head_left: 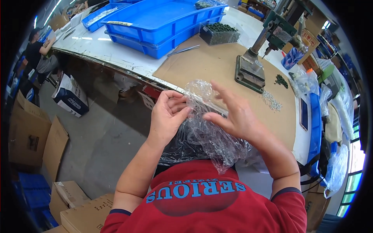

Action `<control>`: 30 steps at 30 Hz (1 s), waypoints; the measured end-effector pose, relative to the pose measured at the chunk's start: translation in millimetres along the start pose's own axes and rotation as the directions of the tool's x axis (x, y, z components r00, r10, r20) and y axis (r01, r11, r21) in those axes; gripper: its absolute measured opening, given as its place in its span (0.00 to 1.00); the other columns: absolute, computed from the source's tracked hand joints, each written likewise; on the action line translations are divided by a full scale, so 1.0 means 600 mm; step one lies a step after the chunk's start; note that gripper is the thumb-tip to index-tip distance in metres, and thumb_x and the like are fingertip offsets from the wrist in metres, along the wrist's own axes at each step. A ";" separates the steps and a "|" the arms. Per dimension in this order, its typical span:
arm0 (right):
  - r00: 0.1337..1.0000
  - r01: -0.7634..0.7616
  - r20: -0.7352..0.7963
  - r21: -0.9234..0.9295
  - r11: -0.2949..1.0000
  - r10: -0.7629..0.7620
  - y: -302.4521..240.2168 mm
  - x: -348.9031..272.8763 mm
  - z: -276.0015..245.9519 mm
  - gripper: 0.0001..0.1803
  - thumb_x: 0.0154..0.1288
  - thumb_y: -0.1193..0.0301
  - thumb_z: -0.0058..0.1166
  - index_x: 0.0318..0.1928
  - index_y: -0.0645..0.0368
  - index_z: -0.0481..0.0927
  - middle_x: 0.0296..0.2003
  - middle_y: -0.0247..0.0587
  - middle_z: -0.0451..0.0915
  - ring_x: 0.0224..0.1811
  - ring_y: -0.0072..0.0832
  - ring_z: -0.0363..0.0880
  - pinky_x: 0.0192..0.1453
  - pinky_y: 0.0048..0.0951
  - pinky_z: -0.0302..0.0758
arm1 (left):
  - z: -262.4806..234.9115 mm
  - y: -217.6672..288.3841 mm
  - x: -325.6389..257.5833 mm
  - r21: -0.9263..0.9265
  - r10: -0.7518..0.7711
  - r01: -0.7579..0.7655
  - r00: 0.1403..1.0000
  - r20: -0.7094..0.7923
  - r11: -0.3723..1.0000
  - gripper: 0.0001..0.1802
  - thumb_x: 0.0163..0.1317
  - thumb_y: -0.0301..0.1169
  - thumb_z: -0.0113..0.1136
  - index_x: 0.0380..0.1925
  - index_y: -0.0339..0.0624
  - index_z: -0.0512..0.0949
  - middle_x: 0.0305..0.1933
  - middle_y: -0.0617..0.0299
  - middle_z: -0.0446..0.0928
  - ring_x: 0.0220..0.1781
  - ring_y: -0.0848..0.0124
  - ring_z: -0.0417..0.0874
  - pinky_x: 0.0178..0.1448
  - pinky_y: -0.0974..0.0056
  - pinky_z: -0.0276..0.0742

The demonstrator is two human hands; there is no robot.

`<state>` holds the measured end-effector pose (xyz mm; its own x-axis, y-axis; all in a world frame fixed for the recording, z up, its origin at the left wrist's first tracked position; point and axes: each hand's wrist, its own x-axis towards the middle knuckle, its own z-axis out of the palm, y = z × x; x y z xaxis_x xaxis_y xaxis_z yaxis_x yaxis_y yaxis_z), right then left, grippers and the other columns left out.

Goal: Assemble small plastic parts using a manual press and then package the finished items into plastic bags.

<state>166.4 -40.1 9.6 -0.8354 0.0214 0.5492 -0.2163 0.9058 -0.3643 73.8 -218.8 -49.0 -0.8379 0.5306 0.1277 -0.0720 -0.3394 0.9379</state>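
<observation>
Both my hands work a crumpled clear plastic bag held in front of my chest at the table's edge. My left hand pinches the bag's upper left edge between thumb and fingers. My right hand holds the bag's top right, thumb and forefinger on the film and the other fingers spread upward. The bag hangs down over my red shirt; what is inside cannot be made out.
A brown cardboard sheet covers the white table. A green hand press stands on it, with small dark parts and metal bits beside. Blue trays and a clear box of dark parts sit behind. Cardboard boxes line the floor at left. Another person sits far left.
</observation>
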 end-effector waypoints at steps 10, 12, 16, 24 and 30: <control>0.991 0.121 -0.041 -0.055 0.991 -0.124 0.002 0.026 0.019 0.14 0.55 0.77 0.58 0.43 0.68 0.78 0.25 0.42 0.80 0.18 0.30 0.74 0.22 0.26 0.71 | -0.007 0.001 0.020 -0.098 -0.115 0.117 0.993 0.020 0.988 0.06 0.63 0.21 0.56 0.39 0.34 0.71 0.39 0.53 0.77 0.37 0.70 0.81 0.38 0.69 0.82; 0.984 0.155 -0.073 -0.117 0.981 -0.164 0.009 0.035 0.019 0.12 0.55 0.79 0.57 0.41 0.68 0.78 0.22 0.40 0.78 0.17 0.28 0.73 0.20 0.25 0.69 | -0.002 0.005 0.032 -0.159 -0.096 0.090 0.995 -0.035 0.983 0.05 0.65 0.23 0.54 0.38 0.35 0.70 0.38 0.54 0.77 0.36 0.69 0.82 0.38 0.70 0.82; 0.970 -0.226 -0.024 0.269 0.936 0.242 0.059 0.084 -0.015 0.03 0.63 0.78 0.51 0.35 0.65 0.77 0.18 0.37 0.75 0.13 0.23 0.69 0.16 0.24 0.66 | -0.024 0.034 0.068 -0.269 0.027 -0.081 0.979 -0.201 0.960 0.04 0.69 0.27 0.50 0.38 0.39 0.67 0.36 0.54 0.77 0.29 0.68 0.81 0.35 0.70 0.81; 0.939 -0.310 0.079 0.622 0.719 0.336 0.072 0.204 -0.027 0.08 0.71 0.74 0.44 0.36 0.65 0.74 0.18 0.37 0.72 0.12 0.21 0.67 0.14 0.22 0.66 | -0.055 0.138 0.165 -0.020 0.264 -0.284 0.913 -0.310 0.959 0.03 0.69 0.27 0.49 0.39 0.42 0.67 0.26 0.61 0.73 0.15 0.80 0.66 0.16 0.75 0.62; 0.899 -0.328 0.118 0.819 0.471 0.422 0.046 0.319 -0.027 0.09 0.69 0.69 0.49 0.42 0.61 0.77 0.19 0.35 0.71 0.12 0.19 0.64 0.13 0.20 0.60 | -0.089 0.245 0.245 0.137 0.418 -0.398 0.888 -0.190 0.907 0.06 0.68 0.27 0.50 0.43 0.41 0.67 0.29 0.63 0.70 0.20 0.78 0.68 0.23 0.75 0.63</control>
<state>8.9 -4.3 116.7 -0.9017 0.3514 0.2518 -0.2417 0.0731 -0.9676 -88.8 -232.2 90.6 -0.8772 0.1815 0.4445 0.3422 -0.4130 0.8440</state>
